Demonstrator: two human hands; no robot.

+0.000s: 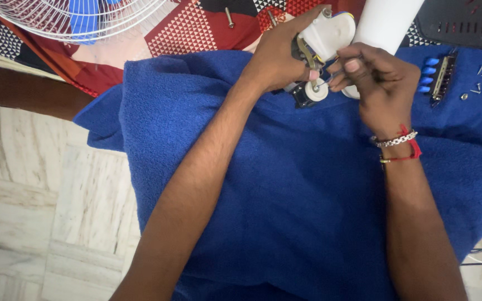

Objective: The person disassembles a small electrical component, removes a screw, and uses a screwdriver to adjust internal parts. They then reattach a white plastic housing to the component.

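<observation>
Over a thick blue towel (285,184) cushioning the work, the left hand (277,58) is gripping a white plastic motor housing (326,34) steady while the right hand (372,83) is pinching thin wires (337,68) beside it.

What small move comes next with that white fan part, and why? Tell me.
Probably steady the white motor housing with the left hand while the right hand keeps working at the small white round knob, since both sets of fingertips meet there.

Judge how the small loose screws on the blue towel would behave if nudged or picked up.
The loose screws look tiny and light, so probably fiddly to pinch. The blue towel is fuzzy, so they would likely snag rather than roll far, and could sink into its folds.
</observation>
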